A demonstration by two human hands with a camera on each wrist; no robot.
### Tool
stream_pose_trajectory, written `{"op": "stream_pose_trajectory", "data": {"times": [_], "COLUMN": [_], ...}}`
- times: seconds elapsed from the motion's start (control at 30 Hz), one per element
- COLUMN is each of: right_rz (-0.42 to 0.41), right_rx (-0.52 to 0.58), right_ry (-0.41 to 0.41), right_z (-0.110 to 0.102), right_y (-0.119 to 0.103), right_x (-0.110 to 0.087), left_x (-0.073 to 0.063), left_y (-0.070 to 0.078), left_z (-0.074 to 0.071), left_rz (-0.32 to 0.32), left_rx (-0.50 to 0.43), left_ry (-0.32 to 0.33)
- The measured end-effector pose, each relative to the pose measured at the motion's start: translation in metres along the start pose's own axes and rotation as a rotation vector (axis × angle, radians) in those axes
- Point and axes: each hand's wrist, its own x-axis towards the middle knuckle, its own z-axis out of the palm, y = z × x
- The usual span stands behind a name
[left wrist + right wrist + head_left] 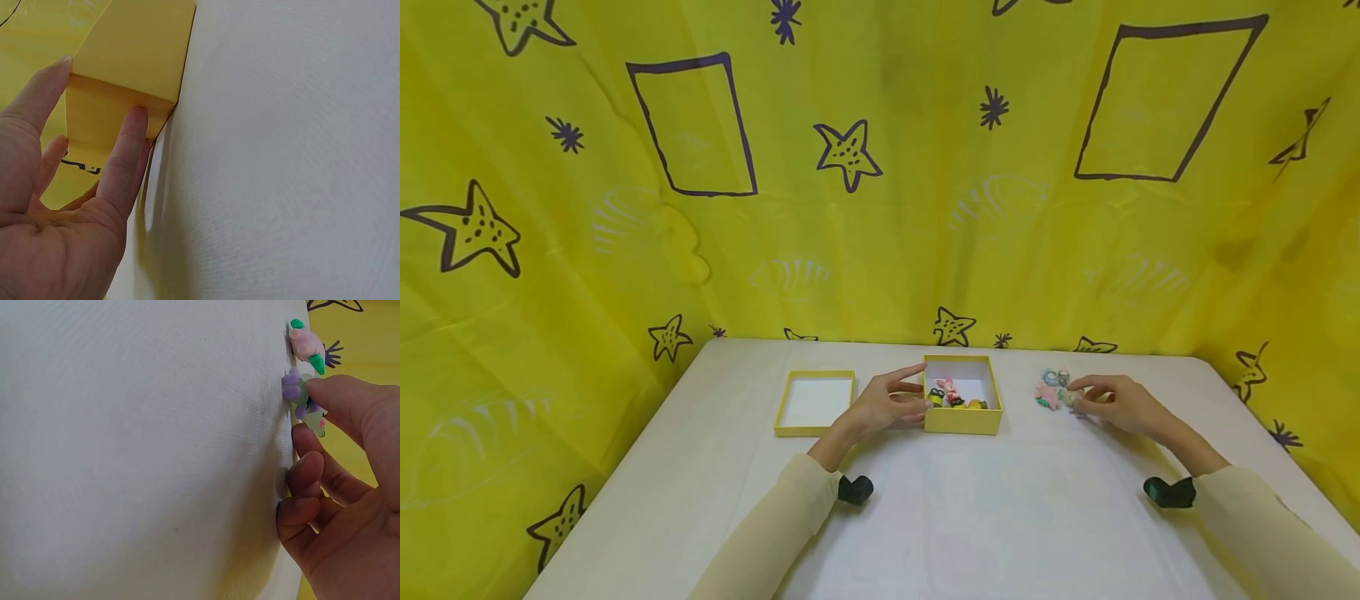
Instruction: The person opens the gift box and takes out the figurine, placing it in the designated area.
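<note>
A yellow open-topped box (961,422) stands on the table, holding several small figurines, among them a pink-eared one (950,390) and a yellow one with goggles (936,397). My left hand (880,405) is at its left side, with fairly straight fingers against the yellow wall in the left wrist view. To the right, my right hand (1118,403) is over a small cluster of toys. In the right wrist view its thumb and index finger pinch a small purple-and-green figurine (300,395), partly hidden by the thumb. Beside that lies a pink figurine with green parts (306,345).
A shallow yellow-edged lid (816,403) with a white inside lies left of the box. Bluish and silvery toys (1050,377) sit behind the pink one. A yellow patterned curtain (880,242) rises at the back edge of the white-covered table (970,517).
</note>
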Motion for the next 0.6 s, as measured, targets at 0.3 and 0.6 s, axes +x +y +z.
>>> {"op": "stream_pose_trajectory", "data": {"times": [0.3, 0.6], "right_rz": [0.005, -0.001], "right_rx": [-0.002, -0.01], "right_ry": [-0.007, 0.004], "right_z": [0.0009, 0.0016], "right_y": [0.0009, 0.0008], "right_x": [-0.0003, -0.0008], "left_x": [-0.0001, -0.0019], "left_y": [0.0001, 0.0017], "left_z": [0.0002, 0.0003], "left_rz": [-0.005, 0.01], "left_rx": [-0.004, -0.017], "left_ry": [0.002, -0.005]}}
